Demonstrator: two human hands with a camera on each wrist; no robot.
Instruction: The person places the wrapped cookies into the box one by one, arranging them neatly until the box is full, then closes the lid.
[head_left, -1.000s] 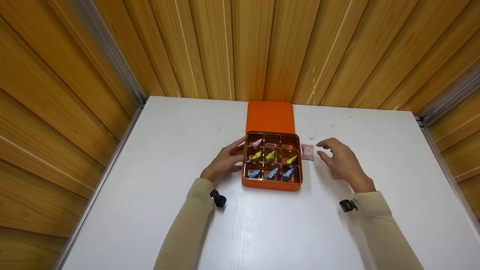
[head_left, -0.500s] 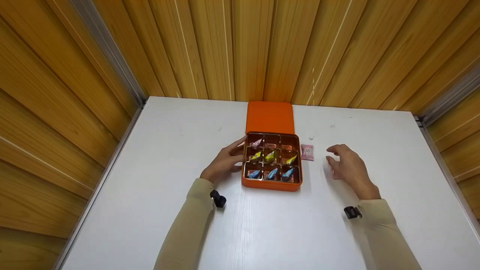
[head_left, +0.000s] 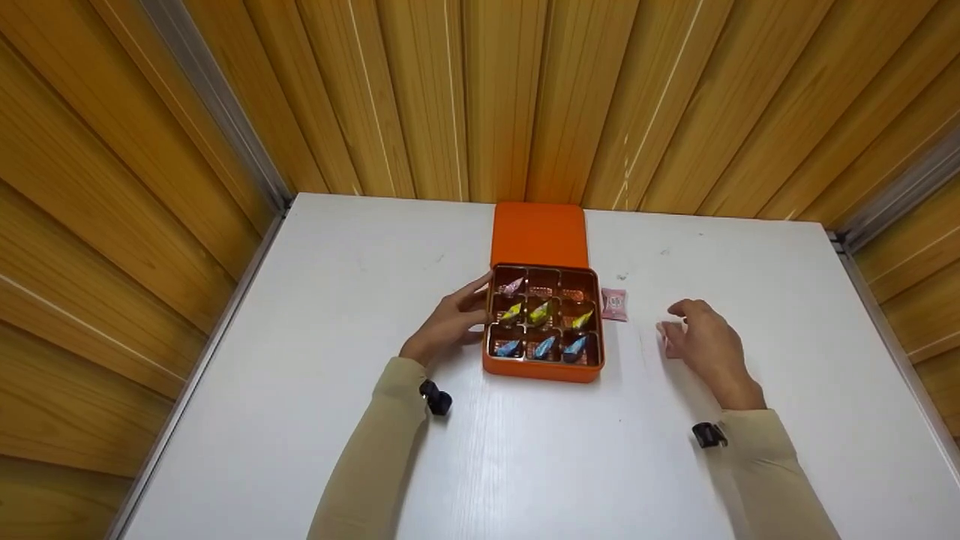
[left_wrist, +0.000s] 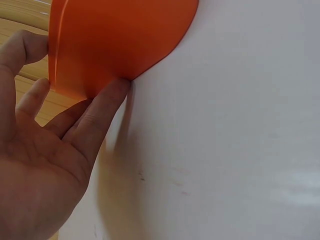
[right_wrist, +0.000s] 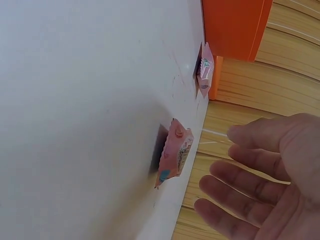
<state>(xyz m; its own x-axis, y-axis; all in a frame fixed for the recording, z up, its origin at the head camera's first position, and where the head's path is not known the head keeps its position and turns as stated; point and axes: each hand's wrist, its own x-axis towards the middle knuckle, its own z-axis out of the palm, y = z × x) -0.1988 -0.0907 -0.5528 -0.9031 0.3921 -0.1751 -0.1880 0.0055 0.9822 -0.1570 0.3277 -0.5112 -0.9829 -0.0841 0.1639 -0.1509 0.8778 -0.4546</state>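
Two pillow-shaped pink plastic packets (right_wrist: 174, 154) outside one square orange box (head_left: 544, 371) with nine compartments.
Inside sit one pink wrapped piece (head_left: 513, 286), three yellow ones (head_left: 541, 313) and three blue ones (head_left: 545, 347). One packet, crimp-edged with a teal spot, lies by the right hand (head_left: 709, 349) — fingers loosely bent, holding nothing; the other packet (head_left: 615, 304) lies beside the box. The left hand (head_left: 446, 327) touches its side, fingers extended.

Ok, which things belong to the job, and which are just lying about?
Likely in the job:
orange box
pink piece, yellow pieces and blue pieces inside it
pink packet beside the box
second pink packet, farther from it

Likely just there:
orange panel behind the box, perhaps its lid
white table
wooden wall
black wrist devices
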